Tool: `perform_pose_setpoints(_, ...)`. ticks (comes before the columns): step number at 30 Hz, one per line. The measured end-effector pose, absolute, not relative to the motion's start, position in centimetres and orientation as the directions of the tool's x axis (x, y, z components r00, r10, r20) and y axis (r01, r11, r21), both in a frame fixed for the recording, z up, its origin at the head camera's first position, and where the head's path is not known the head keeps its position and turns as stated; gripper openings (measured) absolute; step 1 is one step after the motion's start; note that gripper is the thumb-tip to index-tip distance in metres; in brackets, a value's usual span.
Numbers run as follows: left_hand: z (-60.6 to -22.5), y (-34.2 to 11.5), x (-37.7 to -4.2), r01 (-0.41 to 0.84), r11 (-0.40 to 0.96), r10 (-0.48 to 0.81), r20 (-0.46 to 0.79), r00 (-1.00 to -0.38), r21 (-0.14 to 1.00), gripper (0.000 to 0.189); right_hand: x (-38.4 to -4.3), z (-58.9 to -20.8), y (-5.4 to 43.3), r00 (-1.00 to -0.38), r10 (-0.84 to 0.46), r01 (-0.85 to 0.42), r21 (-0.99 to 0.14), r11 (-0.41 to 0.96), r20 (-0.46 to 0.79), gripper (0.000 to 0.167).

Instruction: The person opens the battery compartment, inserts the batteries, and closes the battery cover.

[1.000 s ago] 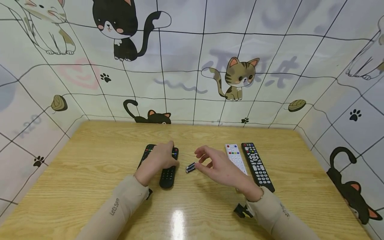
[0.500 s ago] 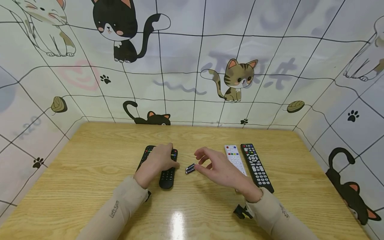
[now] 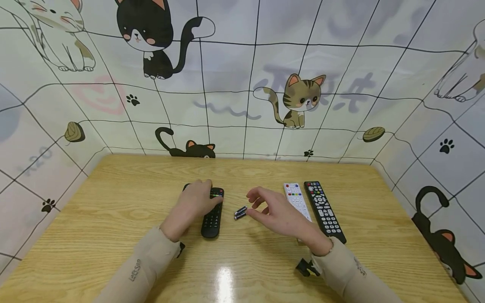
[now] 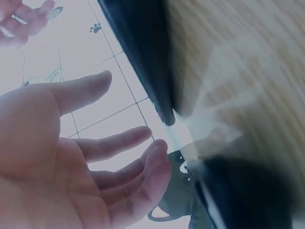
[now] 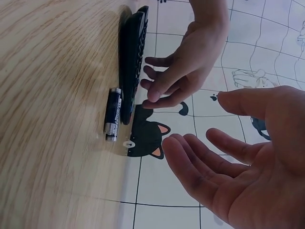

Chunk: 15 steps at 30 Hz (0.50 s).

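My left hand hovers over two black remote controls lying side by side. The nearer-to-middle black remote shows its keypad; the other black remote is mostly hidden under the hand. In the left wrist view the fingers are loosely bent and apart from the black remote, with nothing held. Two small dark batteries lie together on the table, right of the remotes. Beside them my right hand is held above the table, its fingers relaxed, holding nothing; the right wrist view shows a gap from the batteries.
A white remote, partly covered by my right hand, and a long black remote lie to the right. The wooden table meets a cat-print cloth wall at the back and sides.
My left hand has shifted left, off part of the nearer-to-middle black remote, and now covers more of the left one. The right hand and the batteries stay in place.
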<state>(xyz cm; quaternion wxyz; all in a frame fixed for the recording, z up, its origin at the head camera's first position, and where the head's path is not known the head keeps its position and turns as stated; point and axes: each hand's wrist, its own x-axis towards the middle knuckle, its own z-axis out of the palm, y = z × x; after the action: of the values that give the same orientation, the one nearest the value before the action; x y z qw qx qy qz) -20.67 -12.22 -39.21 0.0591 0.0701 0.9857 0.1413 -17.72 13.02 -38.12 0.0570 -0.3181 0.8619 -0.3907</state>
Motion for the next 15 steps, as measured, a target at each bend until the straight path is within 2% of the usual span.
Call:
perform_pose_setpoints(10,-38.9,-14.2,-20.4,0.08,0.968,0.102,-0.077,-0.992,0.239,0.036,-17.8,-38.4,13.3,-0.789,-0.595,-0.51,-0.705,0.493,0.154,0.028)
perform_pose_setpoints(15,-39.1,-15.1,-20.6,0.03,0.985,0.046,-0.094,-0.995,0.17,0.042,-17.8,-38.3,13.4,-0.789,-0.595,-0.508,-0.704,0.496,0.15,0.028)
